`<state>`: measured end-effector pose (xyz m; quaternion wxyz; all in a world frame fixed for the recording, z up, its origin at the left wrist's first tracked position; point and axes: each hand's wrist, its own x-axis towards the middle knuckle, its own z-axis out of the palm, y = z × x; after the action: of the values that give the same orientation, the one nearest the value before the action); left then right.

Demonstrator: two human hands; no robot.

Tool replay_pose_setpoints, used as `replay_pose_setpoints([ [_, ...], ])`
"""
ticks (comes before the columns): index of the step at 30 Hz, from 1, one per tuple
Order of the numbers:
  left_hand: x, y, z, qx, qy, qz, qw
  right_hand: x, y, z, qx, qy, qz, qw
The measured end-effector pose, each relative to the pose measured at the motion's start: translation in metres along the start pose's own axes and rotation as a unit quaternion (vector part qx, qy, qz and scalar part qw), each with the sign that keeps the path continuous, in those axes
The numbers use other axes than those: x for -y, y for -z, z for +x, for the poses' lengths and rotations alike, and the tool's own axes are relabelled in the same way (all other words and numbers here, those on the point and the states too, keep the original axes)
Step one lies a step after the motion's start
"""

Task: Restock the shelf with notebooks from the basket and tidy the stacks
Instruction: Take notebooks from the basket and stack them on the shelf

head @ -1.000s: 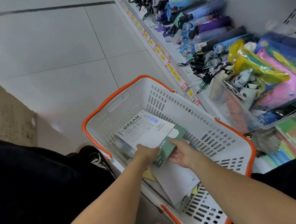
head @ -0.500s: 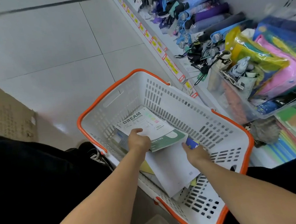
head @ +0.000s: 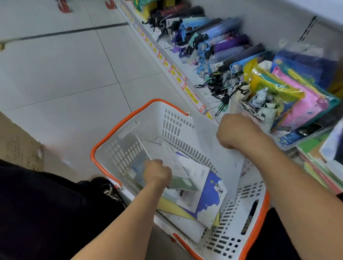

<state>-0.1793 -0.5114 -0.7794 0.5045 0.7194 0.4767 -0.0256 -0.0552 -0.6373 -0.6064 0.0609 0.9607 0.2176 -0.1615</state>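
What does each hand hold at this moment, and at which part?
The right hand grips a large white notebook by its upper edge, lifting it above the basket. The left hand grips the near edge of tilted notebooks inside.

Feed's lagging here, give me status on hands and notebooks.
Left hand grips notebooks inside white orange-rimmed plastic basket. Right hand lifts large white sheet-like notebook toward shelf. Nothing blocking.

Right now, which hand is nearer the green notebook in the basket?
Left. The left hand is touching the green notebook; the right hand is raised apart from it, over the basket's shelf-side rim.
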Motion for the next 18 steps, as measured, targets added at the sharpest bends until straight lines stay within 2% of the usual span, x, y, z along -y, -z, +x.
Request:
replay_pose_setpoints([
  [2,-0.017,0.004,-0.022,-0.031,-0.088,0.014,0.996,0.021,0.018,-0.026,-0.060,0.030,0.005,0.998],
  [4,-0.050,0.019,-0.050,-0.045,-0.134,-0.081,0.987,0.045,0.027,-0.049,-0.093,0.075,0.011,0.993],
  [6,-0.088,0.041,-0.070,-0.029,-0.150,-0.202,0.967,0.064,0.027,-0.064,-0.095,0.141,0.009,0.985],
  [8,-0.121,0.065,-0.085,0.019,-0.169,-0.304,0.937,0.070,0.032,-0.073,-0.089,0.205,0.042,0.974],
  [12,-0.173,0.108,-0.099,0.055,-0.201,-0.388,0.898,0.044,0.089,-0.078,-0.031,0.301,0.177,0.937],
  [13,-0.190,0.116,-0.103,0.079,-0.222,-0.394,0.888,0.029,0.109,-0.075,-0.041,0.308,0.201,0.929],
  [14,-0.209,0.122,-0.107,0.108,-0.244,-0.392,0.880,0.011,0.129,-0.070,-0.095,0.292,0.226,0.924],
  [15,-0.231,0.127,-0.113,0.140,-0.260,-0.390,0.872,-0.011,0.150,-0.066,-0.185,0.249,0.236,0.921],
  [16,-0.252,0.129,-0.121,0.165,-0.277,-0.380,0.867,-0.038,0.165,-0.059,-0.271,0.178,0.237,0.916],
  [17,-0.275,0.130,-0.129,0.191,-0.296,-0.372,0.859,-0.062,0.176,-0.058,-0.313,0.099,0.267,0.906],
  [18,-0.297,0.128,-0.137,0.216,-0.318,-0.357,0.851,-0.087,0.183,-0.059,-0.297,0.045,0.356,0.885],
])
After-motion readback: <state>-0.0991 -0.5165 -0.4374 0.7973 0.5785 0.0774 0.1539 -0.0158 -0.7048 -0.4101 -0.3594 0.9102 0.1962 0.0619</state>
